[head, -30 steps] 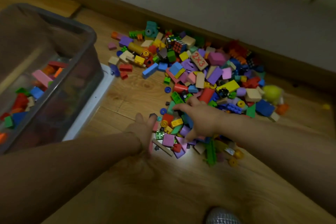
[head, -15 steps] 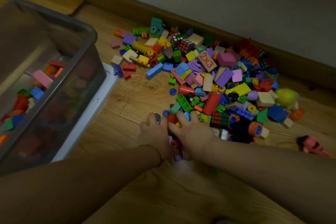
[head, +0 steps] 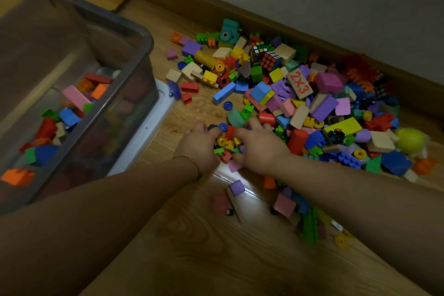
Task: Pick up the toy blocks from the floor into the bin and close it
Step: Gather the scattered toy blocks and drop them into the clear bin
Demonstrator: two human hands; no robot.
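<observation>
Toy blocks are heaped on the wooden floor against the skirting, to the right of the clear bin, which is partly filled. A small cluster at the heap's near edge is cupped between the left hand and right hand, each grip curled inward around loose pieces. Light, rigid, smooth pieces are judged likely to spill; scooping from underneath with both palms is advised.
</observation>
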